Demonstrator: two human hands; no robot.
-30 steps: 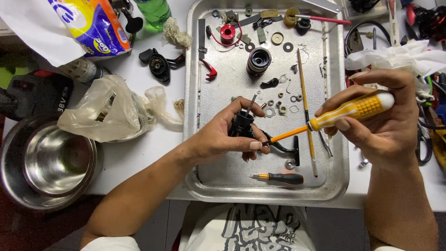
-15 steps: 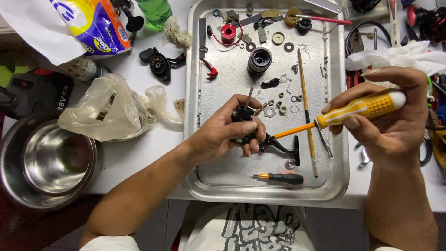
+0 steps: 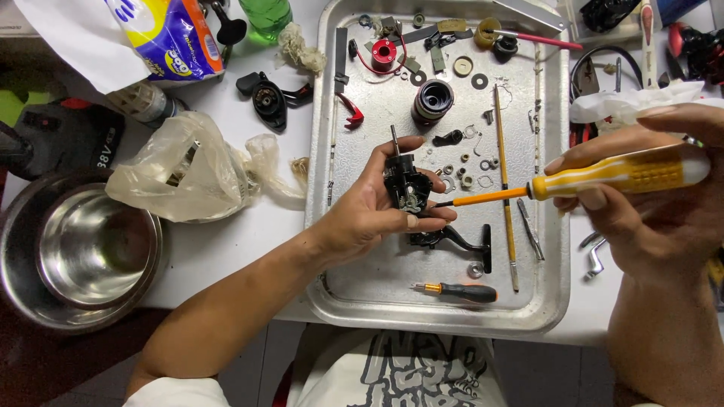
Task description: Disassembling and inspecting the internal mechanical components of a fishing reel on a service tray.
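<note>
- Two hands meet over the tray: the left hand [image 3: 377, 207] is closed around a small black mechanism body [image 3: 406, 185], fingers wrapped under it and thumb pressing its near side, holding it just above the tray floor.
- Compared with a second ago, that hand has turned the body a little and lifted it — the thin metal shaft now points up and away from the person, and the black crank arm [image 3: 456, 240] lies just below the fingers rather than tucked into them.
- Right hand [image 3: 648, 203] grips the yellow-and-white screwdriver [image 3: 603, 175] by its handle, fingers closed along it; the orange shank runs left and its tip sits at the right side of the mechanism body, touching or very nearly so.
- Across the last second the driver has swung from a steep tilt to almost level, which I read as the tip being lined up with a screw on the body's side; the screw itself is too small to make out.
- Around the hands, loose washers and small rings [image 3: 464, 175] lie scattered on the metal tray [image 3: 332, 226], with a black spool [image 3: 433, 100] further up, a long thin rod [image 3: 504, 188] beside them, and a smaller screwdriver [image 3: 458, 291] near the front rim.
- Further out on the tabletop [image 3: 249, 241] sit a crumpled plastic bag [image 3: 192, 177] and — at the left edge — a steel bowl [image 3: 75, 249].
</note>
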